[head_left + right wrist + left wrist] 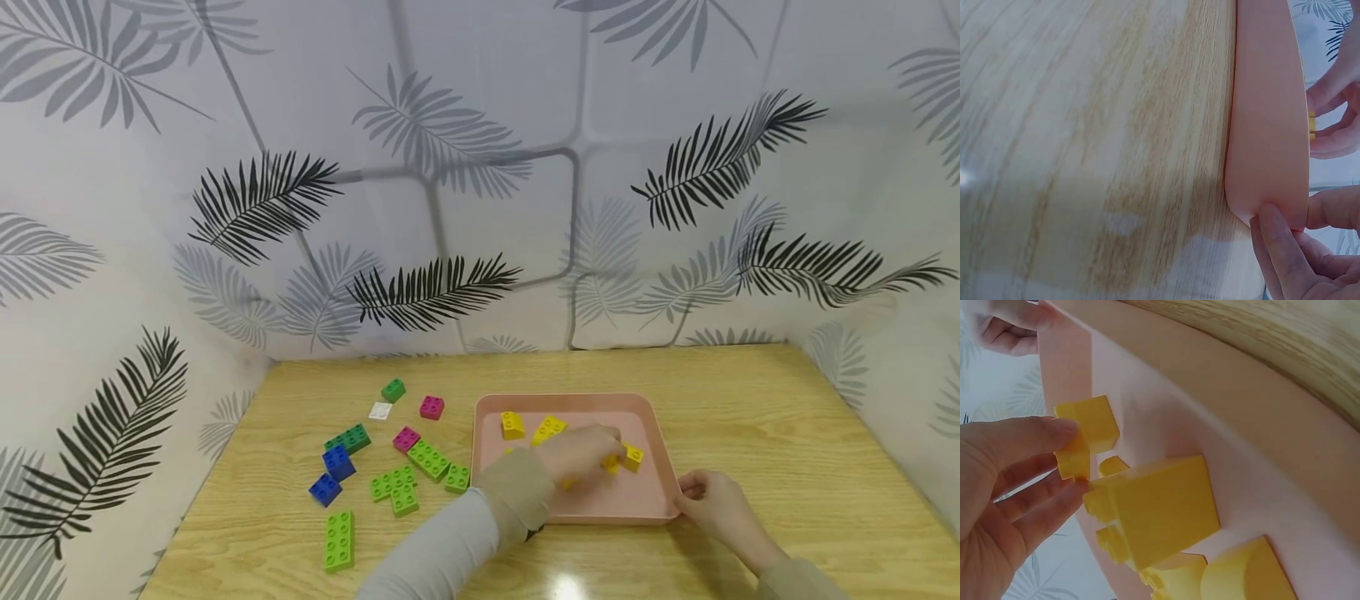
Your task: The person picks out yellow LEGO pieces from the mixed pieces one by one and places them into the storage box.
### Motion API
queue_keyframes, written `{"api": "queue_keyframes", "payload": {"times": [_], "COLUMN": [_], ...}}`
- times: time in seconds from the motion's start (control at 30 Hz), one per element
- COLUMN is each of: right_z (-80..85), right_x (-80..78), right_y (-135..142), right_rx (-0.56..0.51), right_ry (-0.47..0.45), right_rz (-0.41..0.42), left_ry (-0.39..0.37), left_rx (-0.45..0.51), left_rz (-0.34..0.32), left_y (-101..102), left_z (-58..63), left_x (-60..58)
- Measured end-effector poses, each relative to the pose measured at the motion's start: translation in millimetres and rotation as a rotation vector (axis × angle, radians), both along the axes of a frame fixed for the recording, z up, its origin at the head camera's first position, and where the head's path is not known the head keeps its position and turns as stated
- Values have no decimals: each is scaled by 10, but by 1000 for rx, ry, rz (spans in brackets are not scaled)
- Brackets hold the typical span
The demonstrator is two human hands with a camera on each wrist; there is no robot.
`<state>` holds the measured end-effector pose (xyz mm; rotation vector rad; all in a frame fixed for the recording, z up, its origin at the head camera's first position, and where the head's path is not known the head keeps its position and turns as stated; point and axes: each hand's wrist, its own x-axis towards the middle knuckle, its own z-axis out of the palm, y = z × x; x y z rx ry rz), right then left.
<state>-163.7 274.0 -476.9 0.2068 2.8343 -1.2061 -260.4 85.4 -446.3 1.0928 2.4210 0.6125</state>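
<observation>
Over the pink tray (pixel 495 404), my left hand (pixel 579 454) reaches in among several yellow toy bricks (pixel 550 428). The left wrist view has its thumb and fingers pinching a small yellow toy brick (pixel 1074 459), with another yellow block (pixel 1102 422) right behind it. A larger yellow brick (pixel 1166 512) lies close to the fingertips. At the tray's near right corner, my right hand (pixel 720 507) grips the rim. In the right wrist view its thumb and fingers (pixel 1282 240) sit on both sides of the tray wall.
Left of the tray, loose bricks lie on the wooden table (pixel 247 533): lime green (pixel 340 542), dark green (pixel 348 439), blue (pixel 338 463) and magenta (pixel 432 407). A small white piece (pixel 380 411) lies near them. A leaf-patterned backdrop (pixel 480 217) rises behind the table.
</observation>
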Motion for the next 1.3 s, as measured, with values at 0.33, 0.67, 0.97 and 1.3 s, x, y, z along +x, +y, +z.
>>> {"api": "queue_keyframes", "payload": {"times": [0.33, 0.67, 0.97, 1.3], "right_z": [-14, -17, -19, -26], "right_x": [-5, -12, -18, -13], "right_y": [8, 9, 17, 10], "right_rx": [-14, -1, 2, -26], "right_ry": [-8, -8, -12, -10], "right_rz": [-4, -10, -10, -21], "left_ry": [215, 301, 245, 243], "left_rx": [-216, -266, -276, -312], "left_rz": [-161, -256, -266, -274], "left_y": [60, 100, 100, 85], "left_z": [-43, -88, -140, -140], "left_x": [24, 15, 6, 38]}}
